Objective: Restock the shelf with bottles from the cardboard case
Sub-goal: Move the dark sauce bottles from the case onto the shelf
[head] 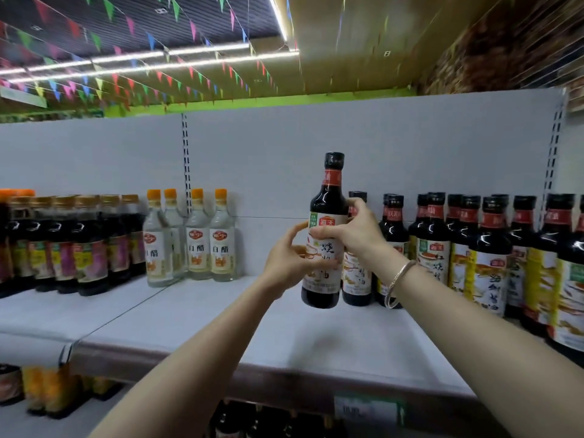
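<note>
Head view: both hands (319, 248) cover the dark bottle (327, 203) label's middle.

Readable: 白醋 on the labels of the clear vinegar bottles (221, 238) at far left; 海天 on the red badge of the held dark bottle (325, 235).
</note>
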Available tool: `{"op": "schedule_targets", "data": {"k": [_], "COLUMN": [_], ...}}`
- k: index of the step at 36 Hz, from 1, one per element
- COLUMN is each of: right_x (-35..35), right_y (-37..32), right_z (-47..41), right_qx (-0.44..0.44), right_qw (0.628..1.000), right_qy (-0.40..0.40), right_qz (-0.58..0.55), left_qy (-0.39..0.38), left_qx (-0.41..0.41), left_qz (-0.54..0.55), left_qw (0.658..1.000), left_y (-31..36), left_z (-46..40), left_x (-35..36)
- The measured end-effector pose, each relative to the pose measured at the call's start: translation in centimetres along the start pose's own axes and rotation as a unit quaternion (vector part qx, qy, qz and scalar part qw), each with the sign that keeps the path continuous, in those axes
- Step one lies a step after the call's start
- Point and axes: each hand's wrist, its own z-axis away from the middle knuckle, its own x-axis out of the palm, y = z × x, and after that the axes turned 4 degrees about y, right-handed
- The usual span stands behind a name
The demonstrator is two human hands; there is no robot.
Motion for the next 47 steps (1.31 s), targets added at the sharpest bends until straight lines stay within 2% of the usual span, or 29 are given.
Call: {"op": "schedule_targets", "data": {"k": [5, 15, 21, 25, 30, 40, 47], "right_x": [0.5, 1.8, 2.2, 2.4, 2.6, 2.9, 2.9], "right_y": [1.9, 4.5, 6.2, 7.0, 7.8, 8.7, 8.8], "right_z": [-1.0, -2.9, -3.9, -4.2, -4.7, -5.0, -5.6], "right_qx": [0.008, -0.007, -0.012, -0.053, -0.08, -0.085, -0.092], "right_qw": [1.0, 0.993, 0.98, 0.972, 0.967, 0.965, 0.949], "right_qy": [-0.004, -0.004, 0.022, 0.052, 0.076, 0.071, 0.083], "right_qz": [0.002, 0.116, 0.195, 0.223, 0.23, 0.237, 0.289], "left_qy": [0.021, 0.046, 0.035, 0.035, 0.035, 0.04, 0.025], "left_qx": [-0.014, -0.042, -0.071, -0.073, -0.076, -0.079, -0.079], "left_qz": [-0.029, -0.04, -0.036, -0.04, -0.041, -0.041, -0.039], "left_qw": [0.999, 0.997, 0.996, 0.996, 0.996, 0.995, 0.996], "left_y": [-1.9, -4.6, -5.8, -6.3, -7.1, -8.4, -8.7], "left_z": [-1.7, -3.8, -5.2, -6.3, -7.2, -8.0, -8.4], "left_x": [0.2, 1.5, 2.4, 2.6, 2.9, 3.1, 3.1]}}
